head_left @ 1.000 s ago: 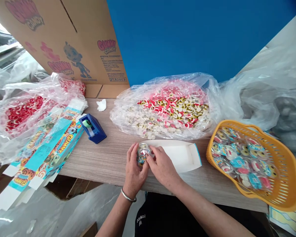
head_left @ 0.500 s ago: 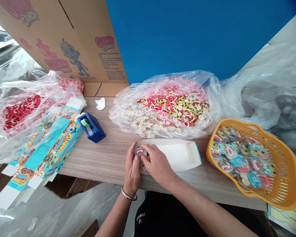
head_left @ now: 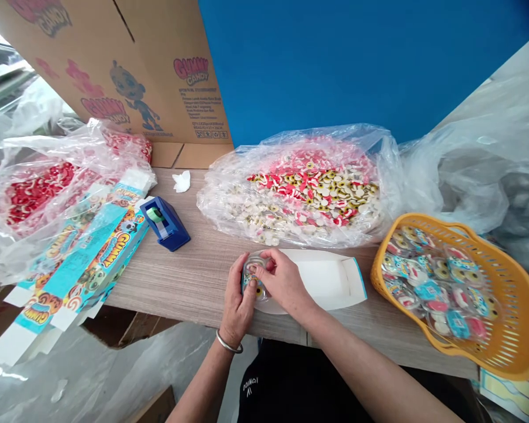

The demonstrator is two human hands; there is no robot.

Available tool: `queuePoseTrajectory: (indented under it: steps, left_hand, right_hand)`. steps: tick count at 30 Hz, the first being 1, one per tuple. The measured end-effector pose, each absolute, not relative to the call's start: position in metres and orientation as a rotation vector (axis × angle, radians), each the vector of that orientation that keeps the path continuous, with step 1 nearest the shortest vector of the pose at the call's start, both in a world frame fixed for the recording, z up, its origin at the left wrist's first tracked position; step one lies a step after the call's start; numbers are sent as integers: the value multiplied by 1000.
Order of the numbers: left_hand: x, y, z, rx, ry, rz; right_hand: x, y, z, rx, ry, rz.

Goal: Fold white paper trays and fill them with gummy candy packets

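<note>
i see two bare hands of one person meeting over a long table with a grey-brown wood-grain top [head_left: 194,276]. between them is a small, clear plastic pack with a rounded shape [head_left: 252,271], in which some yellow and dark eye-like pieces are visible. the left hand [head_left: 237,302] is closed on this pack: its fingers go along the left side, and its thumb lies across the lower front. the right hand [head_left: 287,286] is closed on the upper right part, with its thumb on the front and the forefinger bent near the edge. so the pack sits between the fingertips of both hands, and its right side is partly covered. i cannot tell if its bottom touches something. just beside the hands, to the right, lies an open, white cardboard tray with a blue edge [head_left: 324,282], its left end partly behind the right hand. further right stands an orange-yellow plastic basket with slotted walls [head_left: 511,320], holding many similar packs. behind the hands rests a large, transparent plastic bag of red, white and yellow candies [head_left: 308,191]. to the left is a dark blue tape dispenser [head_left: 171,229], well apart from them.
</note>
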State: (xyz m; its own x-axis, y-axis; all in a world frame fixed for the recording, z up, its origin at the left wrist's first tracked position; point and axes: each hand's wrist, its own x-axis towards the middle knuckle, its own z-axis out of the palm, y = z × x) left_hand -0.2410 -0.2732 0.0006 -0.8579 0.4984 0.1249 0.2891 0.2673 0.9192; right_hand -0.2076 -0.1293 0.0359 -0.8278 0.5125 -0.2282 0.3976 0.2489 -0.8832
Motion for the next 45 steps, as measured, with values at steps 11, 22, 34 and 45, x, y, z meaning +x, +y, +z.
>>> queuePoseTrajectory:
  steps: [11, 22, 34, 45]
  left_hand:
    - [-243, -272, 4, 714, 2321, 1599]
    - [-241, -270, 3, 742, 2289, 1677]
    - [-241, -269, 2, 714, 2243, 1738]
    - [-246, -272, 2, 716, 2243, 1732]
  right_hand:
    - [-201, -121, 36, -982, -2212, 1903]
    - [-178, -120, 35, -944, -2695, 1724]
    - [-174, -137, 64, -530, -3269, 813]
    - [-174, -138, 64, -396, -3319, 867]
